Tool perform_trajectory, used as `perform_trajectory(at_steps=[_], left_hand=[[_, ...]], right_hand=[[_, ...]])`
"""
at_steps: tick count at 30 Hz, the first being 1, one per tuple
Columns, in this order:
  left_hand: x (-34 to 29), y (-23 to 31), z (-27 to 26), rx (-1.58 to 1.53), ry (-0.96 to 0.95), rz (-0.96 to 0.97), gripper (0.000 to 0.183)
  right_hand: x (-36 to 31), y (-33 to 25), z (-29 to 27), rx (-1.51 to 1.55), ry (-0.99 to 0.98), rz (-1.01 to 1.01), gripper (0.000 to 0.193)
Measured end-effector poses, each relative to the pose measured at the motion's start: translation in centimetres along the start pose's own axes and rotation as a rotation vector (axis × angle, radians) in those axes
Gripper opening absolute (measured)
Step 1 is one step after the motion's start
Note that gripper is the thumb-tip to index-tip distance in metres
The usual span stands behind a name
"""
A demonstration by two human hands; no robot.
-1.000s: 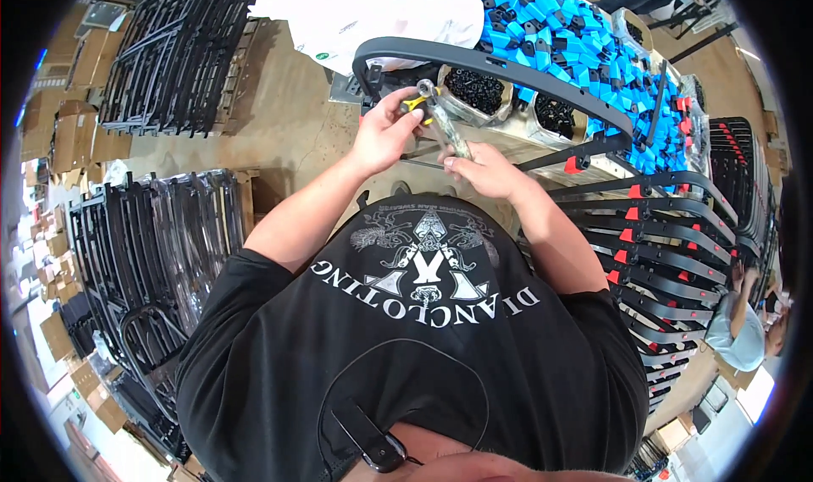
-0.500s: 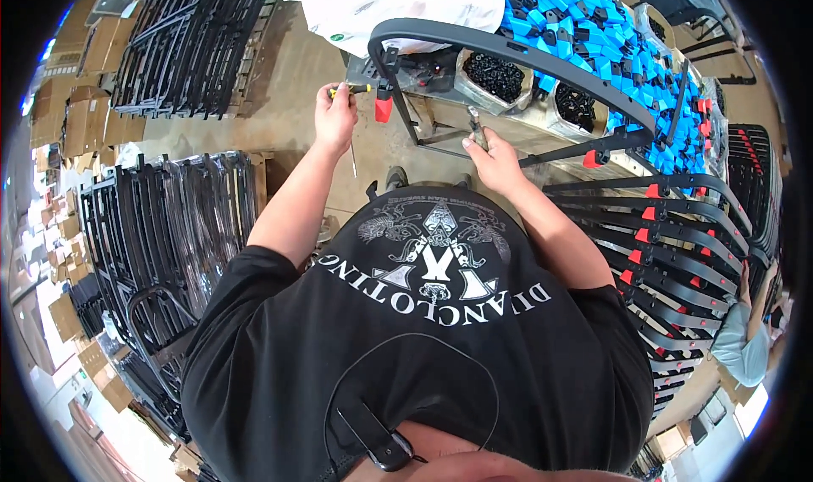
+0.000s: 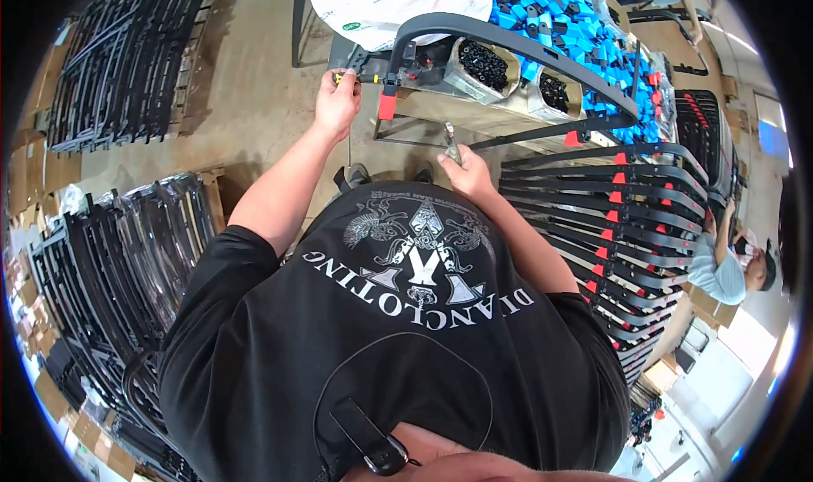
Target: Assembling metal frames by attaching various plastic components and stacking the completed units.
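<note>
Left hand (image 3: 337, 107) and right hand (image 3: 467, 175) are farther apart than one second ago. The black curved frame (image 3: 449, 22), long axis running rightward, begins just right of the nearer left hand, which pinches a yellow-and-black tool (image 3: 367, 79); the right grips a metal tool (image 3: 450, 136).

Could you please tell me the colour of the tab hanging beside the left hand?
The tab is red, showing best in the head view.

White lettering (image 3: 438, 322) on black shirt (image 3: 525, 389); green mark (image 3: 351, 26) on white bag (image 3: 402, 3).
</note>
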State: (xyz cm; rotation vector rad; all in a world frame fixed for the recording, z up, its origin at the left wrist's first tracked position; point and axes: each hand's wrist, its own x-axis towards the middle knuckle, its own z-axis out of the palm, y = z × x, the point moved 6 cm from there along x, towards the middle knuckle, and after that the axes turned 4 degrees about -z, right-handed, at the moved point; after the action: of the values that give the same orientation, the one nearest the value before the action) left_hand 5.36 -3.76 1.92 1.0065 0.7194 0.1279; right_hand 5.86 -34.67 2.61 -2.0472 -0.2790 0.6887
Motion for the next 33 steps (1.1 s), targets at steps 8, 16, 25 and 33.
perform_trajectory(at_steps=[8,16,25,33], left_hand=[[1.6,-0.6,-0.5,-0.05,-0.037,-0.025,0.018],[1.7,-1.6,-0.9,-0.043,-0.052,-0.064,0.018],[1.5,-1.6,-0.9,-0.12,-0.088,-0.072,0.019],[0.7,1.4,-0.1,0.061,-0.189,-0.325,0.025]], right_hand=[[-2.4,-1.7,1.1,-0.089,0.076,0.201,0.035],[-3.6,0.8,2.0,0.007,0.122,0.239,0.036],[-3.9,0.7,2.8,0.011,0.137,0.272,0.032],[-1.0,1.9,4.1,0.088,0.077,0.251,0.027]])
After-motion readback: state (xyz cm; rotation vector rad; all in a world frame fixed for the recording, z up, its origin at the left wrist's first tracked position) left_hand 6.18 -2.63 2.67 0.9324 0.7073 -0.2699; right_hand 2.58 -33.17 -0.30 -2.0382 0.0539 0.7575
